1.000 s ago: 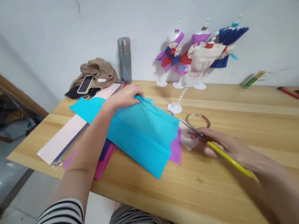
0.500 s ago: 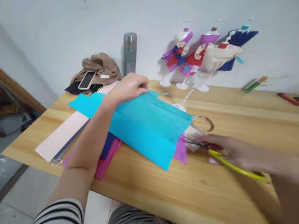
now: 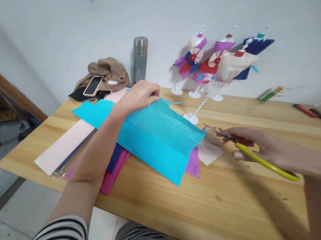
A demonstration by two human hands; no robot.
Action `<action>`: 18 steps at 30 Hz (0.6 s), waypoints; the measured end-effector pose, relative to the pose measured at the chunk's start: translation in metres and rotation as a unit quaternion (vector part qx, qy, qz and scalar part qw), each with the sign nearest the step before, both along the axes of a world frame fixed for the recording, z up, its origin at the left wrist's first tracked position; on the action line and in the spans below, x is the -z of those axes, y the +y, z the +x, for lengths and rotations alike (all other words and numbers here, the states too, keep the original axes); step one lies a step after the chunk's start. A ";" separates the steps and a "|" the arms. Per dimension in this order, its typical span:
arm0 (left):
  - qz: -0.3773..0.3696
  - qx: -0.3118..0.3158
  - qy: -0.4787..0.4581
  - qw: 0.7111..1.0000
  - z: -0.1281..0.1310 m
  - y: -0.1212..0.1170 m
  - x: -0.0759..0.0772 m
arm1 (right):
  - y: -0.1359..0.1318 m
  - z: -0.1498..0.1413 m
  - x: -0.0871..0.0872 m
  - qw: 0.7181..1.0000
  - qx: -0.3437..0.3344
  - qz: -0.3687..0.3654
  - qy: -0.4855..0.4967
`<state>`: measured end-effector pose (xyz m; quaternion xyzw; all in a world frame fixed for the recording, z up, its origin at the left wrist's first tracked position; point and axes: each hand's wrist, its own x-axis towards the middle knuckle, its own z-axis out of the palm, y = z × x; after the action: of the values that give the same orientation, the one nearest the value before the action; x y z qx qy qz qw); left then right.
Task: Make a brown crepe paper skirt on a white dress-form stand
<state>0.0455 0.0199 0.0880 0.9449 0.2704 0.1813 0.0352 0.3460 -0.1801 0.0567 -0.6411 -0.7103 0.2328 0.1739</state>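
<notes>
A wide sheet of bright blue crepe paper (image 3: 155, 145) lies across the table, its right end ragged. My left hand (image 3: 142, 94) is closed on the far edge of this sheet, fingers pinched together. In my right hand (image 3: 251, 144) is a pair of yellow-handled scissors (image 3: 265, 164), the blades a little apart and just right of the paper's far right corner, not around it. Beneath the blue sheet a purple paper piece (image 3: 193, 163) sticks out, beside a pale paper piece (image 3: 210, 151).
Behind stand a grey thermos (image 3: 141, 60), a brown cloth bag (image 3: 108, 71) and a phone (image 3: 93, 86). Several dolls in paper dresses (image 3: 218, 60) lean by the wall on white stands. A green box cutter (image 3: 271, 94) and a red-black tool (image 3: 312, 113) lie at the far right.
The scissors and my right hand have moved right and up, away from the blue paper's ragged edge. My left hand keeps its hold on the sheet.
</notes>
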 end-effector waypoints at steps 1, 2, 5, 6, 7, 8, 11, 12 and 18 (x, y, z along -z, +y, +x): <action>0.004 -0.003 0.006 1.000 0.001 0.000 0.000 | 0.002 -0.001 -0.003 1.000 -0.006 -0.003 -0.001; 0.008 -0.005 0.011 1.000 0.002 0.000 0.001 | 0.006 -0.003 -0.006 1.000 -0.010 0.000 -0.006; 0.018 -0.002 0.016 1.000 0.003 0.000 0.001 | 0.022 -0.022 -0.018 0.998 -0.002 0.030 -0.057; 0.019 0.001 0.017 1.000 0.003 0.000 0.001 | 0.029 -0.030 -0.022 0.997 -0.008 0.032 -0.077; 0.020 0.005 0.017 1.000 0.003 0.000 0.001 | 0.035 -0.038 -0.026 0.995 -0.013 0.032 -0.095; 0.019 0.007 0.017 1.000 0.002 0.000 0.001 | 0.042 -0.045 -0.029 0.993 -0.013 0.031 -0.111; 0.017 0.009 0.009 1.000 0.001 0.002 0.001 | 0.059 -0.062 -0.033 0.987 -0.021 0.016 -0.159; 0.016 0.010 0.006 1.000 0.000 0.002 0.001 | 0.064 -0.065 -0.033 0.985 -0.029 0.015 -0.170; 0.020 0.007 -0.003 1.000 -0.003 0.004 0.001 | 0.077 -0.077 -0.028 0.980 -0.047 0.038 -0.188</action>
<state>0.0427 0.0238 0.0867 0.9468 0.2596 0.1893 0.0185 0.2690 -0.1027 0.0851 -0.6321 -0.7682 0.0889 0.0502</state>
